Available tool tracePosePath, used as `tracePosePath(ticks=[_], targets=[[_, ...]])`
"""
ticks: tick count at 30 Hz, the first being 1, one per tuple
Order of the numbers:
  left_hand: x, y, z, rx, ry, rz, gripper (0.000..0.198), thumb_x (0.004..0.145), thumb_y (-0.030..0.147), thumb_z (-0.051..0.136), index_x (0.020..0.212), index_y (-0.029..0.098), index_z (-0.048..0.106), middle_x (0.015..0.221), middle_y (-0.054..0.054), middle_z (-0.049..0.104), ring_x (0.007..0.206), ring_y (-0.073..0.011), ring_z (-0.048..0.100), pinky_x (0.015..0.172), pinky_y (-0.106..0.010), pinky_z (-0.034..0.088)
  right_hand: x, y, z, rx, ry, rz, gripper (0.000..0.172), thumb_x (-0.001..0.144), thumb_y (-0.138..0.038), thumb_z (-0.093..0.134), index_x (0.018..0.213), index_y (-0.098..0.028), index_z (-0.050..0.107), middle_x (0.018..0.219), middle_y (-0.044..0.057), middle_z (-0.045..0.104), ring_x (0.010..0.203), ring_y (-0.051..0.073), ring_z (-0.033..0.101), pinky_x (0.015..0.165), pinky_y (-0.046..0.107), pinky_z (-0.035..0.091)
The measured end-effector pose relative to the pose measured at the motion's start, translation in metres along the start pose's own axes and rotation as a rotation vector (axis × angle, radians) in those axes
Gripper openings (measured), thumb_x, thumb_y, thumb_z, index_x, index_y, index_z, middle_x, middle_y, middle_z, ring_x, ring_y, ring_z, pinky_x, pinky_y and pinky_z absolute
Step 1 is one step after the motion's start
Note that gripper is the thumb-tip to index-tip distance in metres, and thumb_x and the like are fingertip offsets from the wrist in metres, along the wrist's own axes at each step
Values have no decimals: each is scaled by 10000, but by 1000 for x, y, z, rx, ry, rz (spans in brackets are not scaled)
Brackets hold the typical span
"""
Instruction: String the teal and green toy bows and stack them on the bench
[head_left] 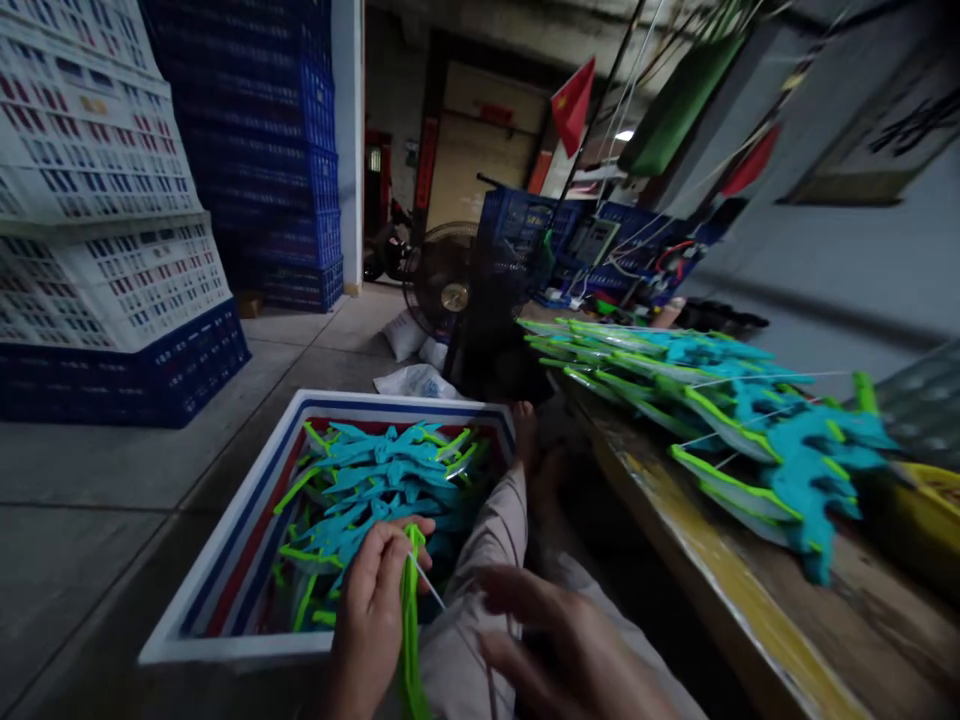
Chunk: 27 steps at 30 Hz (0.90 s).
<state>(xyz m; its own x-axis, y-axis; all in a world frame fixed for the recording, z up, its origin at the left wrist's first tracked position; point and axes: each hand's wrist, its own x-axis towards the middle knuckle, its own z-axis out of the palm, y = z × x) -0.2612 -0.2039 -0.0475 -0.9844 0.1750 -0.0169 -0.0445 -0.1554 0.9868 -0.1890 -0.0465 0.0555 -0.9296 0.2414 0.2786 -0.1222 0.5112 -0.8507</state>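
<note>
Two bare hands work low in the head view, over a lap in pale trousers (487,560). The left hand (371,600), at 6 o'clock, has its grip closed around a lime-green flat plastic strip (410,620) that runs upright through the fingers. A thin white stick (429,582) slants away from the strip toward 4 o'clock. The right hand (555,650), at 5 o'clock and blurred, holds nothing. Its grip is wide with the fingers spread, just beside the strip but apart from it.

Directly behind the left hand, a square white plastic tray with blue and red stripes (225,540) sits on the concrete floor. It is heaped with teal and lime-green plastic pieces (375,470). A bare foot (525,430) rests at the tray's far right corner.

At 3 o'clock, a worn wooden bench with yellow paint (675,510) carries a long overlapping row of teal and green pieces (735,420), with thin white strings crossing them.

Toward 12 o'clock stands a dark round floor fan (442,280), with white sacks (416,380) at its foot. Stacked white lattice crates (97,200) fill 10 o'clock and dark blue crates (262,150) rise at 11 o'clock. A red flag (574,100) hangs at 1 o'clock.
</note>
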Motion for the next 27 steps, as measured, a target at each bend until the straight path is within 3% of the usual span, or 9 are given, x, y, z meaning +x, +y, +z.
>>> tracePosePath(ticks=[2,4,6,10,15,19,21,24,27], targets=[[-5,2,0,25,-8,26,286,926,492,589,826,229,640,1135,-86,706,936,-237,617,839,-318,488,-4,5,30,280,-241,286,512,759,-668,752,780,-175,614,582,-31,604,392,110,530,344,203,399],[-7,2,-2,13,12,51,298,911,513,611,809,237,656,1134,-89,712,1063,-266,598,960,-339,453,-1,16,60,621,-372,601,588,609,-699,821,720,-193,543,458,-82,476,298,65,363,296,181,251],[-8,0,-2,-44,83,64,312,893,527,634,773,239,659,1088,-91,723,1102,-285,591,974,-347,444,1,28,81,869,-311,743,597,539,-629,893,693,-187,523,444,-107,409,326,28,286,337,161,202],[-11,-5,1,-118,130,27,337,866,551,669,753,234,653,1057,-85,722,1113,-287,581,946,-337,451,-10,35,90,1036,-149,773,576,553,-547,949,735,-153,570,519,-92,412,416,15,257,398,151,146],[-10,0,-2,-510,106,-156,280,821,494,758,884,242,653,1022,-37,685,968,-213,628,817,-278,501,-12,15,74,769,-156,621,598,724,-717,783,843,-173,565,548,-106,312,454,41,163,404,183,99],[-4,11,-11,-753,98,-198,335,710,444,868,802,219,637,841,9,596,722,-131,586,631,-215,490,-2,2,64,355,-242,232,421,977,-594,549,841,-195,558,635,-39,468,536,94,398,492,205,341],[-4,15,-15,-825,21,-162,294,771,393,821,731,202,600,776,17,524,698,-126,541,644,-235,491,0,-3,65,157,-250,59,352,1026,-481,503,815,-207,568,669,-11,542,591,119,501,536,217,413],[-10,21,-18,-938,-125,-99,237,893,337,683,738,205,561,730,18,445,663,-128,473,664,-267,471,-3,-11,71,67,-216,-4,284,1035,-426,523,884,-208,625,754,0,619,624,124,574,548,216,476],[-16,26,-19,-1028,-163,-131,227,921,331,632,754,206,541,727,16,417,659,-129,439,653,-265,439,-8,-16,77,73,-201,-6,226,1028,-395,576,1038,-183,656,958,34,670,756,140,639,662,270,563]])
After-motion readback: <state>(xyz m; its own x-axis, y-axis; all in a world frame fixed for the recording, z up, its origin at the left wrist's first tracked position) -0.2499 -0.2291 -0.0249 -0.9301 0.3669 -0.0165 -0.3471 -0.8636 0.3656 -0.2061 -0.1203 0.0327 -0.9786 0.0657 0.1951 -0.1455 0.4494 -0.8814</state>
